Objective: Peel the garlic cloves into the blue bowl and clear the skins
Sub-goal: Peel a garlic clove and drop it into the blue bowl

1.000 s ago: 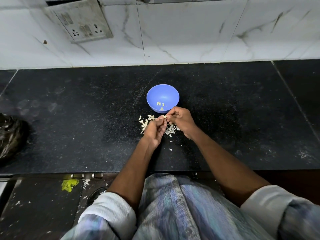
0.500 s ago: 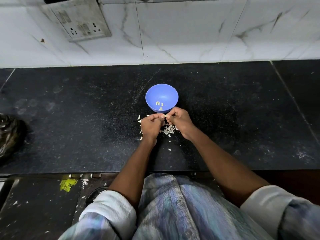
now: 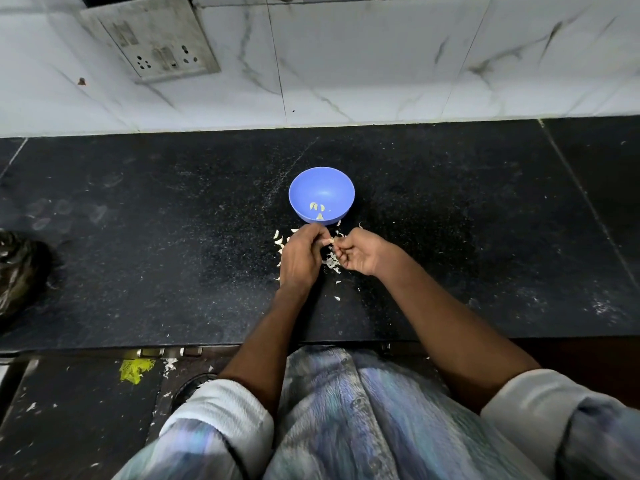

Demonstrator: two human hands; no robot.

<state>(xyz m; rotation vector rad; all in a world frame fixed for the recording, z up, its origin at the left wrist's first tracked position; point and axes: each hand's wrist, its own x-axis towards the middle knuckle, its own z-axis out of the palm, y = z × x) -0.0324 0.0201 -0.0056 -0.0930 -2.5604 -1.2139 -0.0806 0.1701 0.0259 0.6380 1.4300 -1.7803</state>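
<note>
A blue bowl (image 3: 325, 188) stands on the black counter with a few peeled garlic cloves (image 3: 317, 207) inside. Just in front of it, my left hand (image 3: 299, 258) has its fingers curled round a garlic clove (image 3: 327, 241), whose pale tip shows at the fingertips. My right hand (image 3: 356, 252) pinches at that same clove from the right, palm turned up. Loose skins (image 3: 332, 263) and several unpeeled cloves (image 3: 278, 239) lie on the counter under and beside both hands.
The black stone counter (image 3: 450, 237) runs to a marble-tiled wall with a socket plate (image 3: 152, 39). A dark plastic bag (image 3: 17, 275) sits at the far left. Skins and a yellow scrap (image 3: 135, 368) lie on the floor below the counter's edge.
My hands have drawn slightly apart. The right hand has rolled palm up and moved a little to the right, while the left keeps the clove in front of the bowl.
</note>
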